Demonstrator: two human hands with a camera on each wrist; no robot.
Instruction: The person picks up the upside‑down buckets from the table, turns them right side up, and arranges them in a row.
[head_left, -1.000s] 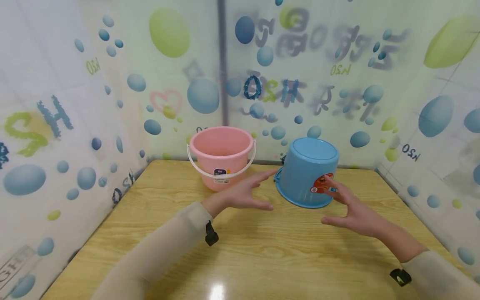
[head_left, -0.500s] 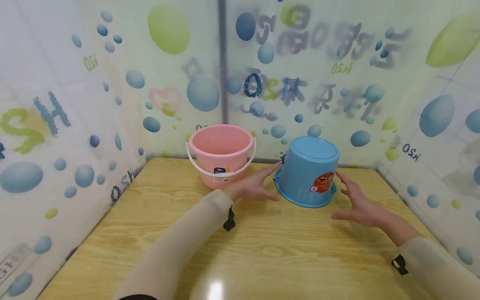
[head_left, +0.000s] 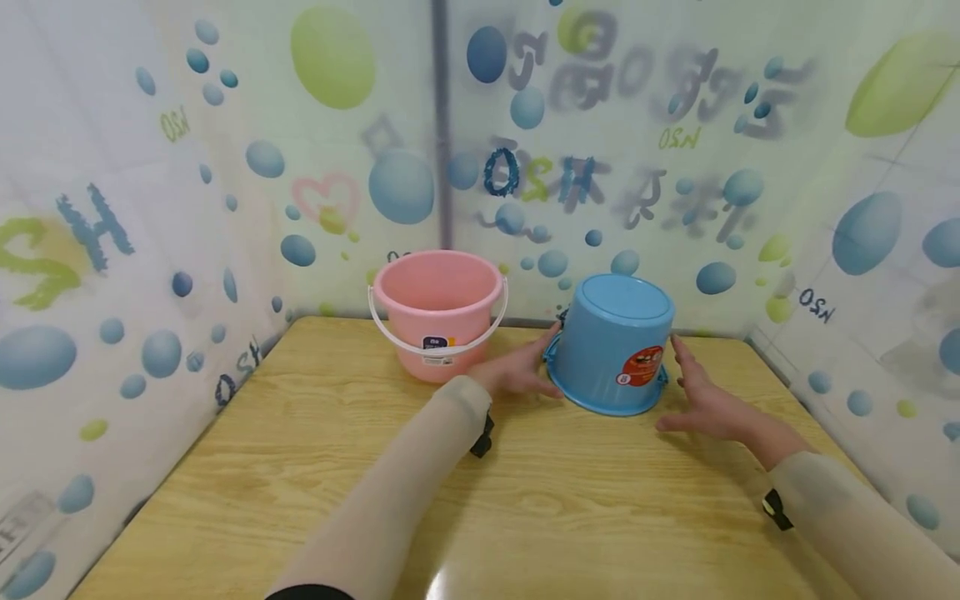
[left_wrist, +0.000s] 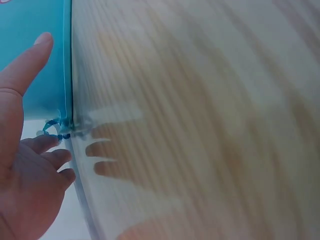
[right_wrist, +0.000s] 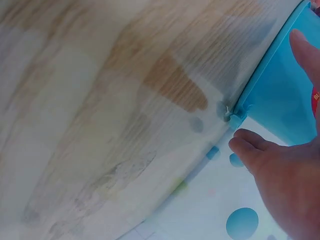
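A blue bucket (head_left: pixel 607 354) stands upside down on the table, its base up and a red label on its front. Just to its left is my left hand (head_left: pixel 522 372), fingers spread and reaching toward the rim; whether they touch it I cannot tell. On the other side my right hand (head_left: pixel 707 408) holds its thumb and fingers apart, with a small gap to the bucket. In the left wrist view the thumb lies in front of the blue wall (left_wrist: pixel 47 92), near the handle joint (left_wrist: pixel 57 127). The right wrist view has the fingers (right_wrist: pixel 250 142) below the other joint.
An upright pink bucket (head_left: pixel 408 335) with a white handle (head_left: pixel 393 332) stands behind my left forearm. The wooden table (head_left: pixel 585 500) reaches back to a curtain (head_left: pixel 637 83) printed with bubbles, which also encloses both sides.
Both hands were in front of the blue bucket. My left hand has moved right and up to its left side; my right hand has gone outward to its right side. Both buckets stay put.
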